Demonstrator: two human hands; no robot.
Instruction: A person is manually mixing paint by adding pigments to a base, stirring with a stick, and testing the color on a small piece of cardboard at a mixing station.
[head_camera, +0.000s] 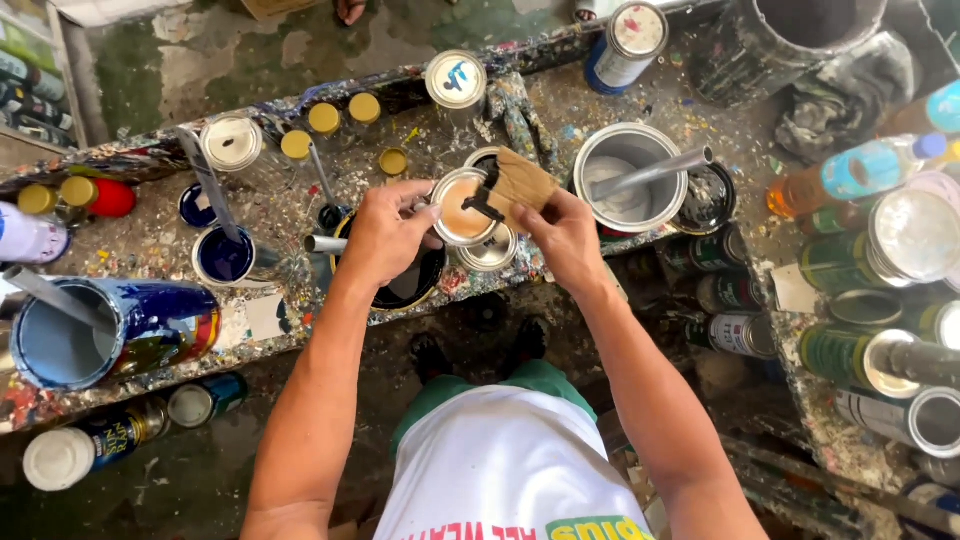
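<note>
My left hand (385, 232) grips a small open tin (463, 208) of tan paint, held above the paint-spattered workbench (290, 215). My right hand (562, 232) holds a brown piece of cardboard (520, 183) whose dark, paint-wet edge dips over the tin's mouth. Below the tin sit another small tin lid (492, 253) and a round container of black paint (405, 285). A metal rod lies beside my left hand.
A silver can with a stirring stick (630, 178) stands right of my hands. A blue paint can (110, 330), a small dark-blue tin (225, 255), yellow-capped jars (325, 118) and several cans on the right shelf (880, 360) crowd the bench.
</note>
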